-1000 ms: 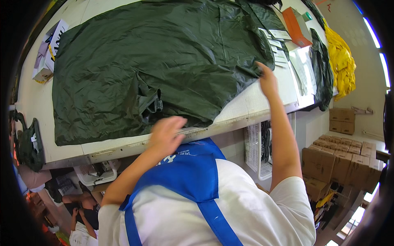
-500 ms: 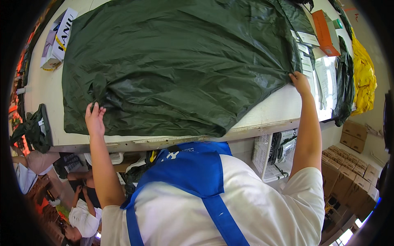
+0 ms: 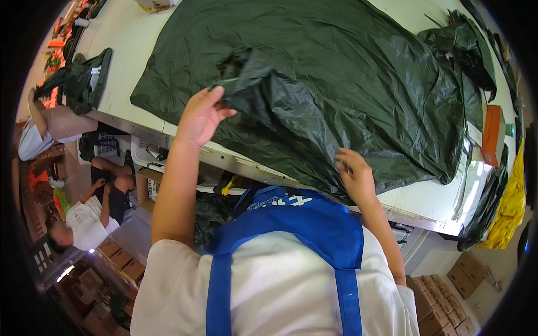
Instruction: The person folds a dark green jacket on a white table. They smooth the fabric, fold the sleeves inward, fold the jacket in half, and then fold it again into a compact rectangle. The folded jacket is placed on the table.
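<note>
A large piece of thin, shiny dark green waterproof fabric point(image 3: 381, 84) lies spread and wrinkled over the white table. My left hand point(image 3: 203, 116) pinches a lifted, bunched part of it between thumb and fingertips, with the other fingers loose. From there a raised fold runs down toward the table's near edge. My right hand point(image 3: 357, 176) is at the near side of the fabric, by the lower end of that fold. Its fingers are bent and apart, and no cloth shows gripped in them.
The white table point(image 3: 120, 73) has a metal near edge. Bunched dark green pieces point(image 3: 84, 81) lie at its left corner. An orange box point(image 3: 493, 136) and yellow material point(image 3: 507, 204) are at the right. Cardboard boxes point(image 3: 437, 305) stack below right. Another person point(image 3: 92, 218) sits lower left.
My view has turned to the right. My left hand has lifted part of the fabric and brought it inward. My right hand has left the fabric's right corner and come near the front middle.
</note>
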Demonstrator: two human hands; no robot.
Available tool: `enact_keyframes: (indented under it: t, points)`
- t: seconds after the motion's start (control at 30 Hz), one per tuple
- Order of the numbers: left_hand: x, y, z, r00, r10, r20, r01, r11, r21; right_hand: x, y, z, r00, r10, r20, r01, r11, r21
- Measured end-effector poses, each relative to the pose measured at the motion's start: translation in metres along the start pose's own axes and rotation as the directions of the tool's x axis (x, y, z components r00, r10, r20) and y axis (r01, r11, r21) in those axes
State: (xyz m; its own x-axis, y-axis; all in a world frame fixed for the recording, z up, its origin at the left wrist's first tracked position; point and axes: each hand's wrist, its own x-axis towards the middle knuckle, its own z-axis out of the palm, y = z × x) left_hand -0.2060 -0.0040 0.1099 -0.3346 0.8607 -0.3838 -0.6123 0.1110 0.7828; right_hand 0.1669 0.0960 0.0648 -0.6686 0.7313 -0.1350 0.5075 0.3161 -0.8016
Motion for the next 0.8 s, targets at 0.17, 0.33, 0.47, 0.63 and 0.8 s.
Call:
enact_keyframes:
  t: [0.17, 0.33, 0.47, 0.63, 0.8]
  points:
    - [-0.028, -0.002, 0.065, 0.943, 0.097, 0.317, -0.141, 0.983, 0.120, 0.069, -0.105, 0.001, 0.990, 0.141, -0.031, -0.067, 0.638, 0.767]
    - [-0.047, -0.011, 0.085, 0.968, 0.094, 0.233, -0.183, 0.900, 0.395, 0.086, -0.126, -0.009, 0.944, 0.234, 0.231, -0.303, 0.350, 0.886]
    - [-0.055, -0.013, 0.087, 0.953, 0.256, 0.160, -0.283, 0.942, 0.179, 0.065, -0.132, -0.012, 0.983, 0.154, 0.097, -0.125, 0.180, 0.976]
    - [-0.063, -0.016, 0.085, 0.986, 0.133, 0.105, -0.112, 0.976, -0.188, 0.053, -0.132, -0.012, 0.979, 0.175, 0.106, -0.137, 0.175, 0.975]
    - [-0.065, -0.021, 0.095, 0.975, 0.209, 0.080, -0.186, 0.955, -0.231, 0.048, -0.138, -0.009, 0.972, 0.220, 0.086, -0.190, 0.512, 0.838]
